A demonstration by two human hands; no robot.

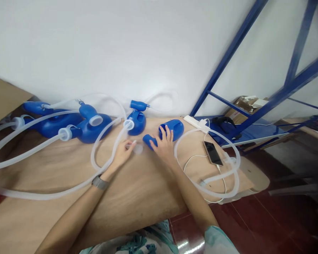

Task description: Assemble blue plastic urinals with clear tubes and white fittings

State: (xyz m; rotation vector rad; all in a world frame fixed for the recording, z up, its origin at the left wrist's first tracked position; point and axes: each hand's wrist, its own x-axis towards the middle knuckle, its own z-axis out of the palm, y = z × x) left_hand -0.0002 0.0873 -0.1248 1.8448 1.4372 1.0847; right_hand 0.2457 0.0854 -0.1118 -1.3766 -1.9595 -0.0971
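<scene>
My left hand (124,151) is closed in a pinch at a clear plastic cap (138,149) with a small white tip, low over the table. Just right of it, my right hand (164,146) grips a blue plastic bottle (176,129) from above. Its thumb is by the tilted blue neck and its fingers spread over the body; the palm hides the middle. Behind my left hand, another blue bottle (136,122) bears a translucent capped hose end (128,124). A translucent hose (115,148) passes beside my left wrist.
More blue bottles (92,129) with hoses lie at left, near a cardboard box (7,100). At right, a coiled hose (237,151) surrounds a phone (213,153) on a cable, by a white power strip (194,122). A blue metal rack (228,53) stands beyond the wooden table (137,190).
</scene>
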